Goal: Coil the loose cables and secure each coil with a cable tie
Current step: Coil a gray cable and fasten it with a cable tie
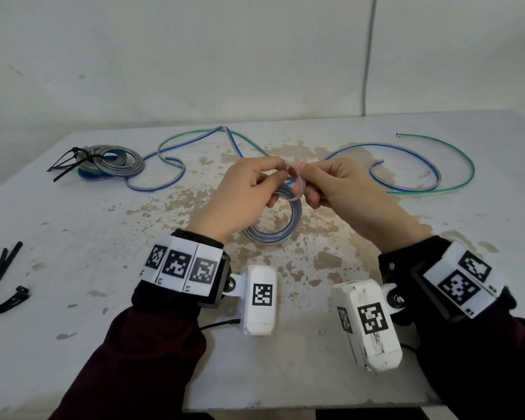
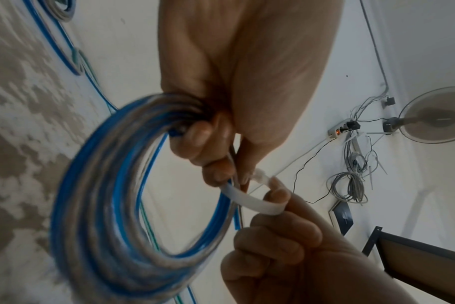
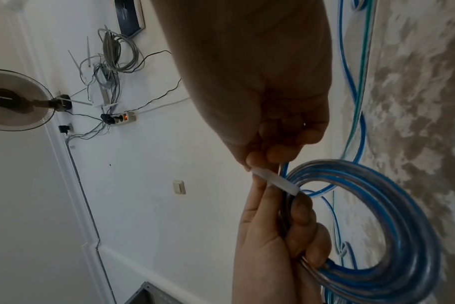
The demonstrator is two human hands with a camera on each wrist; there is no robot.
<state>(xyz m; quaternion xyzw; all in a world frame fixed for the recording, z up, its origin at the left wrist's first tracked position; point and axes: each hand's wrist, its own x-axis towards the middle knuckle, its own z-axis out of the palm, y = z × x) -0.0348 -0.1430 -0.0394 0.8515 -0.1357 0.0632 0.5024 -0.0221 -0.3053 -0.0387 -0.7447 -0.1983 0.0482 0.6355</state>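
Observation:
A coil of blue and clear cable point(image 1: 269, 240) hangs between my hands above the middle of the table point(image 1: 73, 225). My left hand point(image 1: 255, 183) grips the top of the coil point(image 2: 133, 185) with curled fingers, and its thumb and forefinger pinch the head of a white cable tie point(image 2: 257, 176). My right hand point(image 1: 322, 183) pinches the strap of the white tie point(image 3: 275, 181), which loops round the coil's strands point(image 3: 377, 205). In the left wrist view the tie forms a wide, slack loop point(image 2: 255, 203).
Tied coils with black ties point(image 1: 109, 162) lie at the back left. Loose blue and green cables point(image 1: 406, 165) snake across the back of the table, also at the left point(image 1: 170, 177). A bent black cable tie point(image 1: 3, 283) lies near the left edge.

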